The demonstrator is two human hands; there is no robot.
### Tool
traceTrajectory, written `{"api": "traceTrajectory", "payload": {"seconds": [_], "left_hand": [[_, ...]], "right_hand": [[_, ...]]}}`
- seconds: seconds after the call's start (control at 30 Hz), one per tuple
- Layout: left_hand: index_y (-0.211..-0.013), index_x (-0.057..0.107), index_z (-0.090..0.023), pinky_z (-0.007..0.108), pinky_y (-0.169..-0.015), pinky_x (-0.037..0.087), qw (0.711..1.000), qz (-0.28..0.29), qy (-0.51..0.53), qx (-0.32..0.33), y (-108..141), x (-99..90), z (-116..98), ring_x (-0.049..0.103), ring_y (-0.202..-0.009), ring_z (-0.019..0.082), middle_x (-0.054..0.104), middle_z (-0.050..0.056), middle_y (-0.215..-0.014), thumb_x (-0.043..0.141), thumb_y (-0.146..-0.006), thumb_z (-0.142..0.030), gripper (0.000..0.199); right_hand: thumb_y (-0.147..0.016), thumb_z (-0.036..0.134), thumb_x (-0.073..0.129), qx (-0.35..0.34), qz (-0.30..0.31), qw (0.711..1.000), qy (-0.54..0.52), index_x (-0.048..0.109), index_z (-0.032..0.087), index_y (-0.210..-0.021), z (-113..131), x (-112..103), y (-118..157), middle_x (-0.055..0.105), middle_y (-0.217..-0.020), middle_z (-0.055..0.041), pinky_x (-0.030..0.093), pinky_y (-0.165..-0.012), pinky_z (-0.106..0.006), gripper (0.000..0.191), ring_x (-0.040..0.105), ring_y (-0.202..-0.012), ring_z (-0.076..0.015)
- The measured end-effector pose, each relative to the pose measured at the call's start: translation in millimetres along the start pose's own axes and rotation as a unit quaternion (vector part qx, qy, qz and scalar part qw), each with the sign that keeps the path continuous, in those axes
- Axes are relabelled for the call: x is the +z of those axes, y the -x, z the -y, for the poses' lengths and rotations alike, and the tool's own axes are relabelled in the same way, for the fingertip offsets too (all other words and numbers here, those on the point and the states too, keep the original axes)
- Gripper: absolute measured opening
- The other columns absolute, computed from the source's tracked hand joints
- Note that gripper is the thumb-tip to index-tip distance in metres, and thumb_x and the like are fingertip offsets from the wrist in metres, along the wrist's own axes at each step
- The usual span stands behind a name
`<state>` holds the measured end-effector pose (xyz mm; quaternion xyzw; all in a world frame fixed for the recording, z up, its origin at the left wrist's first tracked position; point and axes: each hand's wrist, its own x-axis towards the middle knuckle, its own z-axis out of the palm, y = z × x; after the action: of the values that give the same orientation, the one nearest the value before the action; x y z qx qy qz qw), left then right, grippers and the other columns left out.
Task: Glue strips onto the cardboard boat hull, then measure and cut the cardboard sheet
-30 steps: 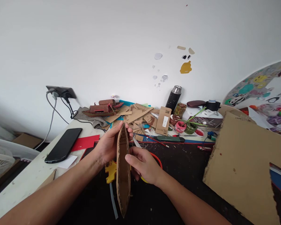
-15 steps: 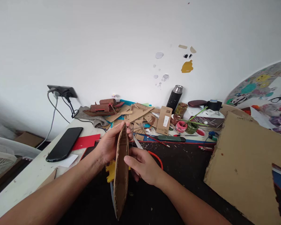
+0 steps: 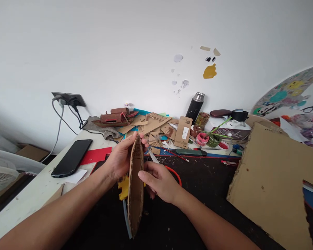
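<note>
Narrow brown corrugated-cardboard boat hull (image 3: 136, 194) is over the black-topped bench (image 3: 193, 215). Left hand (image 3: 121, 156) is closed round its far end; right hand (image 3: 159, 182) is half-curled, thumb at the side rim (from here, can't tell if gripping). Probably light, stiffish, grippy, walls crushable; best held low along both sides.

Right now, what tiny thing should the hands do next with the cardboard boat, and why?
I'd probably have the right hand gently pinch along the cardboard boat's right wall, keeping it straight. Its thumb is right at that wall's edge, and the left hand grips the far tip, which should help steady it.
</note>
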<state>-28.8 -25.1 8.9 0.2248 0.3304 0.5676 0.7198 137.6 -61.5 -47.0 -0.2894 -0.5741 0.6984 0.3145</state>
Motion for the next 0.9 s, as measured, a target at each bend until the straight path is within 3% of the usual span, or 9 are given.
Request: {"api": "traceTrajectory", "payload": {"seconds": [0.1, 0.2, 0.33, 0.47, 0.53, 0.67, 0.77, 0.9], "left_hand": [[-0.119, 0.078, -0.015, 0.034, -0.087, 0.063, 0.998, 0.021, -0.06, -0.012, 1, 2.7, 2, 0.076, -0.101, 0.025, 0.081, 0.015, -0.114, 0.061, -0.104, -0.053, 0.044], [-0.126, 0.076, -0.018, 0.04, -0.096, 0.06, 0.987, 0.06, -0.147, -0.004, 2, 1.5, 2, 0.072, -0.119, 0.033, 0.076, 0.017, -0.134, 0.06, -0.098, -0.071, 0.062], [-0.127, 0.075, -0.021, 0.045, -0.093, 0.058, 0.946, 0.11, -0.304, 0.014, 5, -5.6, -5, 0.074, -0.109, 0.035, 0.079, 0.014, -0.121, 0.062, -0.092, -0.08, 0.07], [-0.118, 0.076, -0.023, 0.041, -0.095, 0.056, 0.87, 0.172, -0.461, 0.039, 6, -8.3, -12, 0.071, -0.11, 0.032, 0.078, 0.008, -0.113, 0.077, -0.089, -0.066, 0.052], [-0.109, 0.077, -0.022, 0.038, -0.087, 0.057, 0.855, 0.175, -0.486, 0.04, 7, -7.4, -12, 0.071, -0.103, 0.03, 0.077, 0.006, -0.106, 0.079, -0.087, -0.064, 0.047], [-0.101, 0.077, -0.021, 0.035, -0.074, 0.058, 0.898, 0.09, -0.427, 0.051, 4, -4.8, -15, 0.073, -0.089, 0.028, 0.079, 0.007, -0.096, 0.079, -0.084, -0.066, 0.048], [-0.103, 0.077, -0.02, 0.034, -0.07, 0.059, 0.936, -0.021, -0.329, 0.125, 0, -4.8, -29, 0.075, -0.087, 0.027, 0.081, 0.01, -0.098, 0.08, -0.083, -0.062, 0.047], [-0.101, 0.078, -0.017, 0.03, -0.061, 0.056, 0.939, -0.084, -0.275, 0.189, -5, -7.2, -49, 0.075, -0.082, 0.024, 0.081, 0.011, -0.098, 0.077, -0.085, -0.052, 0.039]], "right_hand": [[-0.092, 0.072, 0.072, -0.012, -0.016, 1.0, -0.014, 0.062, 0.02, -0.094, 0, 0, -1, 0.049, -0.057, 0.0108, 0.038, -0.036, -0.019, 0.053, 0.042, -0.037, -0.0066], [-0.09, 0.073, 0.073, -0.031, -0.049, 0.998, -0.034, 0.061, 0.021, -0.094, 2, -1, -3, 0.048, -0.053, 0.0123, 0.04, -0.035, -0.019, 0.053, 0.039, -0.035, -0.0071], [-0.088, 0.075, 0.072, -0.047, -0.106, 0.992, -0.044, 0.058, 0.022, -0.094, 7, -5, -7, 0.044, -0.045, 0.0149, 0.037, -0.035, -0.019, 0.055, 0.04, -0.032, -0.0081], [-0.09, 0.071, 0.071, -0.05, -0.14, 0.988, -0.034, 0.058, 0.022, -0.098, 10, -10, -8, 0.045, -0.044, 0.0147, 0.033, -0.036, -0.019, 0.052, 0.046, -0.032, -0.0096], [-0.091, 0.068, 0.071, -0.051, -0.139, 0.989, -0.026, 0.059, 0.021, -0.101, 10, -11, -8, 0.047, -0.045, 0.0143, 0.034, -0.037, -0.019, 0.05, 0.046, -0.033, -0.01], [-0.094, 0.067, 0.069, -0.054, -0.133, 0.99, -0.009, 0.062, 0.021, -0.106, 11, -11, -6, 0.049, -0.045, 0.0128, 0.033, -0.038, -0.021, 0.048, 0.046, -0.034, -0.0107], [-0.097, 0.066, 0.064, -0.057, -0.143, 0.988, 0.029, 0.067, 0.019, -0.109, 12, -11, -2, 0.048, -0.049, 0.0117, 0.035, -0.042, -0.023, 0.048, 0.046, -0.037, -0.011], [-0.099, 0.055, 0.07, -0.11, -0.129, 0.968, 0.183, 0.075, 0.021, -0.111, 10, -5, 3, 0.055, -0.06, 0.0075, 0.043, -0.054, -0.025, 0.036, 0.055, -0.049, -0.0124]]}}
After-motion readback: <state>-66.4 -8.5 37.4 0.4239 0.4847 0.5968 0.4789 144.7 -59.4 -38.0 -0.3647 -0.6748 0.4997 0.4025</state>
